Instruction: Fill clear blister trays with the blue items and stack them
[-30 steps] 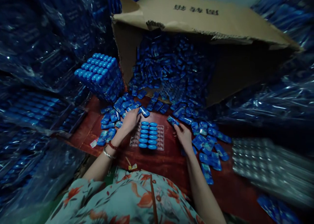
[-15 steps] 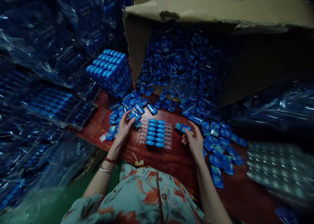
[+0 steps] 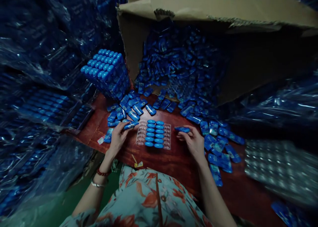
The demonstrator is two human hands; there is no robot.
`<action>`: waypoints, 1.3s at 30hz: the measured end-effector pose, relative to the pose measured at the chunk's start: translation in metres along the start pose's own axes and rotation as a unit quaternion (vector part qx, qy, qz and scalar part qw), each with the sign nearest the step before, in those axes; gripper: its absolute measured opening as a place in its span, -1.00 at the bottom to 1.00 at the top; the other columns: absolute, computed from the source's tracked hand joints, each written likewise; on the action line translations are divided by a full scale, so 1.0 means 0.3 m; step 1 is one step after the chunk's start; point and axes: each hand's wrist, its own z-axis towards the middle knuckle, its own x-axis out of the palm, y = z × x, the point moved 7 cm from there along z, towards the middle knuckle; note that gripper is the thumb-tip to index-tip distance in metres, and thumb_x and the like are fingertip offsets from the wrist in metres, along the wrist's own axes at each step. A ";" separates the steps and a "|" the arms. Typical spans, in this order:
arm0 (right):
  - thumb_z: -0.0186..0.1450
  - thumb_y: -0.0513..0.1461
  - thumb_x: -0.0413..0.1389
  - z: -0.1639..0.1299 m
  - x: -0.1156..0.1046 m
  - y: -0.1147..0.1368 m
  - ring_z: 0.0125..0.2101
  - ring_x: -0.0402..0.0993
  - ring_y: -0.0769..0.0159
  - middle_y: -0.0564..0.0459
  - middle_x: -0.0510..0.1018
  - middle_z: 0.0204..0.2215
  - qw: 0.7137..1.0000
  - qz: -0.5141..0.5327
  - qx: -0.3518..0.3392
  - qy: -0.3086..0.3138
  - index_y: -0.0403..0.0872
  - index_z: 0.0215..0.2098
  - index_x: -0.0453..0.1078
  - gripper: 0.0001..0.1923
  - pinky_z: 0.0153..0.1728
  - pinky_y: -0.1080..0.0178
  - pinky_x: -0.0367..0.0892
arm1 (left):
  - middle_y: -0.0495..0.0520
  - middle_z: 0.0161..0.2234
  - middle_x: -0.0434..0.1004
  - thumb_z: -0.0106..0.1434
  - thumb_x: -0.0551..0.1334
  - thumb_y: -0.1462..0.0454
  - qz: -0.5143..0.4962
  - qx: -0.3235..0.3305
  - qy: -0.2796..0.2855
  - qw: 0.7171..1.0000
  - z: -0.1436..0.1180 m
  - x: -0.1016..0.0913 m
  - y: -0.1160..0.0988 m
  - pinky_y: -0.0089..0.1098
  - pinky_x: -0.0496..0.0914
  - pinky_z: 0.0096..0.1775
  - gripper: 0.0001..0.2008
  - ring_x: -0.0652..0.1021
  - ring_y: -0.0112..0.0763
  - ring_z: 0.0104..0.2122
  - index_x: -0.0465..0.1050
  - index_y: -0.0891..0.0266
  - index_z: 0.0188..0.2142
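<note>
Both hands point(image 3: 116, 137) point(image 3: 195, 142) drew glossy oblong packets point(image 3: 131, 124) trayward point(image 3: 167, 144).

Blue packets point(image 3: 218, 147), clear tray point(image 3: 154, 135), red-brown table point(image 3: 174, 160), brown cardboard box point(image 3: 223, 5), floral sleeve point(image 3: 149, 200)

A clear blister tray point(image 3: 153, 134) is seen lying flat at table point(image 3: 174, 164) centre, its two middle columns filled with blue capsules. At its 9 o'clock, one blue packet point(image 3: 131, 124) is pinched in the left hand point(image 3: 116, 139). At its 3 o'clock, another packet point(image 3: 182, 129) is held in the right hand point(image 3: 193, 143). Loose packets are spilled from a tipped cardboard box point(image 3: 213, 8) at 12 o'clock. A stack of filled trays point(image 3: 106, 71) is noted at 10 o'clock.
</note>
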 end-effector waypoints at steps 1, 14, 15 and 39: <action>0.08 0.02 0.18 0.014 0.024 0.006 -0.52 0.54 0.23 0.07 0.56 -0.52 0.999 0.031 0.004 -0.007 -0.07 -0.12 0.30 -0.51 -0.48 0.19 0.47 | 0.09 -0.23 0.49 0.24 0.14 0.22 -0.004 -0.002 -0.004 1.000 0.012 0.003 -0.011 -0.28 0.40 -0.14 -0.76 0.50 -0.31 -0.23 0.41 0.21 -0.11; 0.36 0.03 -0.15 0.028 0.132 0.080 -0.41 0.48 0.29 -0.03 0.57 -0.38 0.864 -0.456 -0.209 0.029 -0.07 -0.18 0.38 -0.57 -0.47 0.35 0.15 | 0.11 -0.24 0.42 0.30 0.04 0.29 0.025 0.075 0.028 0.996 0.112 0.066 -0.087 -0.29 0.38 -0.13 -0.83 0.48 -0.33 -0.22 0.33 0.23 -0.16; 0.37 0.02 -0.16 0.028 0.140 0.094 -0.40 0.48 0.29 -0.03 0.57 -0.37 0.843 -0.488 -0.220 0.051 -0.07 -0.20 0.37 -0.58 -0.48 0.35 0.13 | 0.11 -0.24 0.41 0.30 0.04 0.29 0.031 0.087 0.031 0.995 0.122 0.063 -0.093 -0.30 0.38 -0.14 -0.84 0.47 -0.34 -0.23 0.33 0.23 -0.16; 0.40 -0.18 -0.19 0.007 0.272 0.190 -0.32 0.51 0.17 -0.17 0.52 -0.28 0.660 -0.682 -0.205 0.238 -0.12 -0.10 0.27 -0.73 -0.52 0.31 0.12 | 0.15 -0.23 0.37 0.17 -0.05 0.53 0.183 0.146 0.287 0.929 0.078 0.166 -0.154 -0.35 0.35 -0.24 -0.67 0.46 -0.33 -0.30 0.34 0.25 -0.18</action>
